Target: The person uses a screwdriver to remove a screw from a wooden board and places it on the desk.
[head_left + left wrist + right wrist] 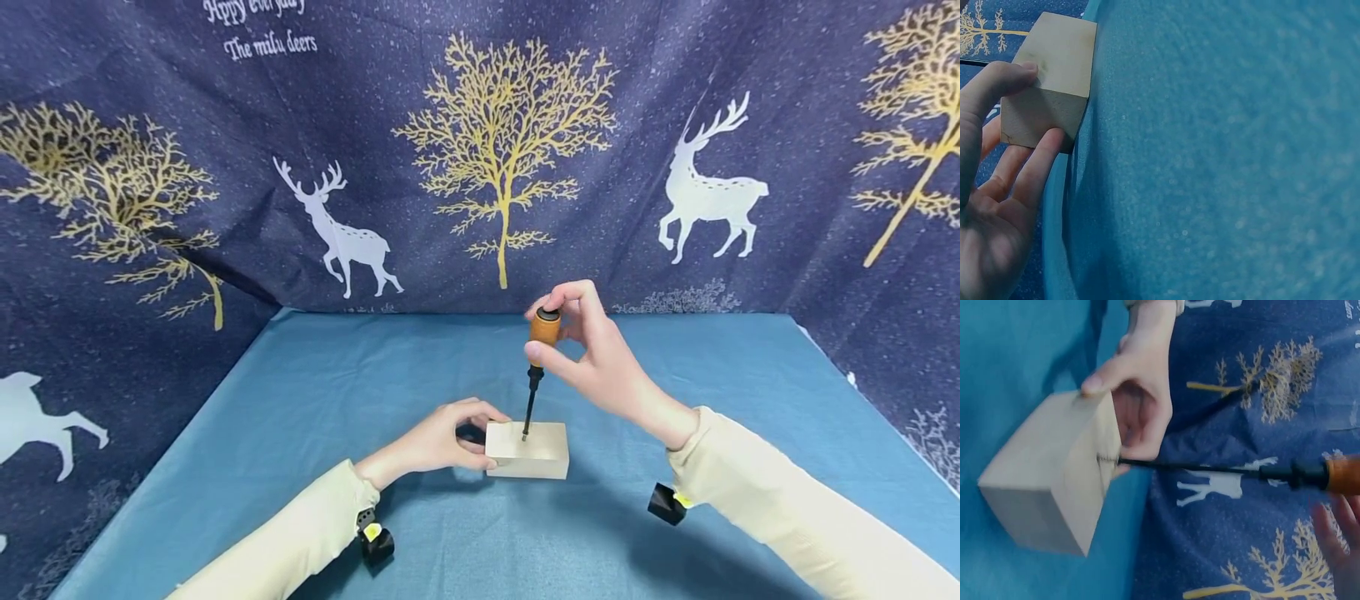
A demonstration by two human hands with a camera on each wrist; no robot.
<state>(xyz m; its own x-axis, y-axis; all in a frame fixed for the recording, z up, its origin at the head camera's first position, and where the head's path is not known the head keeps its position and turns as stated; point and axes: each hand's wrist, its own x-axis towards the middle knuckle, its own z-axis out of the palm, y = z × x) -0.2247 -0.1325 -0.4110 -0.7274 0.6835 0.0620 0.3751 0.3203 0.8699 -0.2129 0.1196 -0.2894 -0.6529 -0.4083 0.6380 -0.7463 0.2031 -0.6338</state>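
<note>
A pale wooden block (pixel 543 450) lies on the blue cloth. My left hand (pixel 438 433) grips its left end, thumb on the near side and fingers round the far side and end, as the left wrist view shows. My right hand (pixel 603 362) holds a screwdriver (pixel 545 327) with an orange handle and black cap, thumb and fingers round the handle. Its dark shaft slants slightly and reaches down to the block's top. At the tip, a small threaded screw (pixel 1108 459) stands at the block's face in the right wrist view.
The blue cloth (pixel 300 392) covers the table. Behind it hangs a dark blue backdrop (pixel 465 275) printed with white deer and golden trees. A small black camera (pixel 377 546) sits at the left wrist, another black camera (pixel 666 504) at the right wrist.
</note>
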